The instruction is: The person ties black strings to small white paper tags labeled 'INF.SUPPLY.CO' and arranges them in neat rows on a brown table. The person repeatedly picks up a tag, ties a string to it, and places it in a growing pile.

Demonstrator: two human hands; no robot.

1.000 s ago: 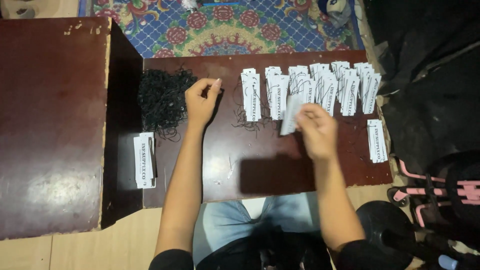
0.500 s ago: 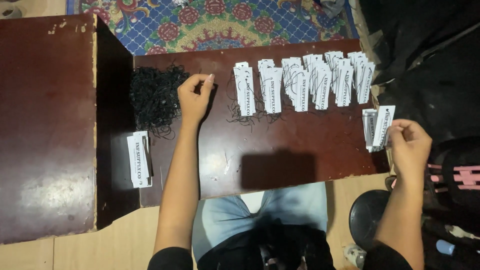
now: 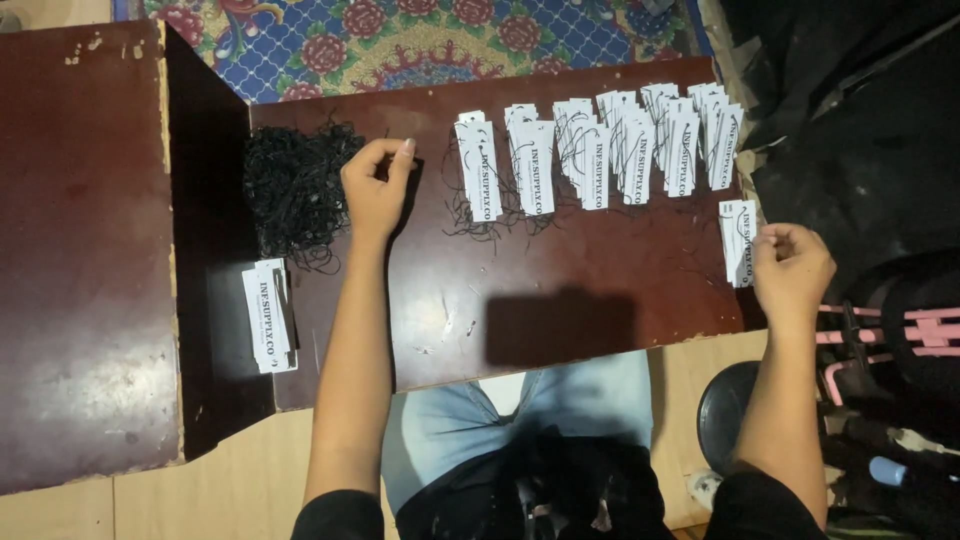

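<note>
Left hand (image 3: 375, 190) fingers pinch black string beside string pile (image 3: 295, 190); right hand (image 3: 790, 270) fingers curled at tag stack (image 3: 738, 243), grip unclear.

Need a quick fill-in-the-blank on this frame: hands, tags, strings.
1. The left hand rests beside a tangled pile of ____ strings.
2. The right hand touches a small stack of tags at the table's ____ edge.
3. The row of white tags lies along the ____ side of the low table.
4. Beyond the table lies a ____-patterned rug.

Missing words: black; right; far; flower
</note>
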